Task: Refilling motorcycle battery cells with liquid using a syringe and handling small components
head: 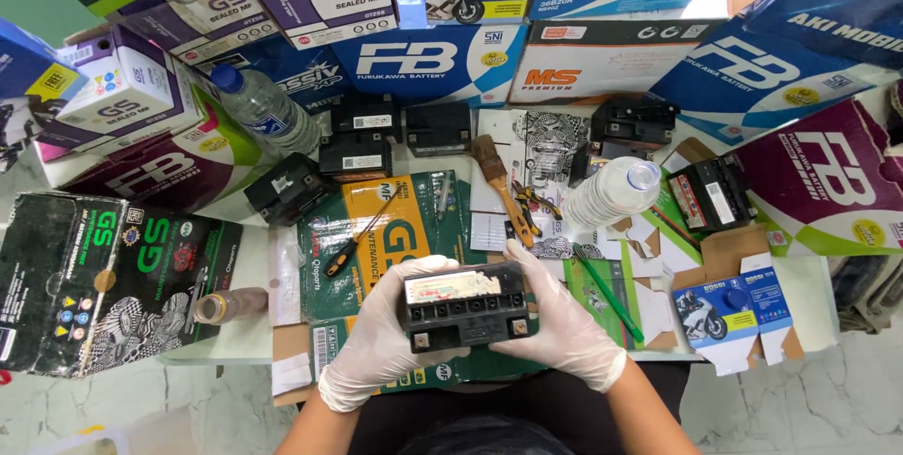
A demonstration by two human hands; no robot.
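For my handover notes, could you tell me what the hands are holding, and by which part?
Both gloved hands hold one small black battery by its ends: the left hand grips the left end, the right hand the right end, with the top facing up.

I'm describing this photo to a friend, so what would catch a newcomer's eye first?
A small black battery held by both white-gloved hands, left hand and right hand, at bottom centre. Behind it, colourful battery boxes crowd the top, and two plastic water bottles lie among scattered tools.
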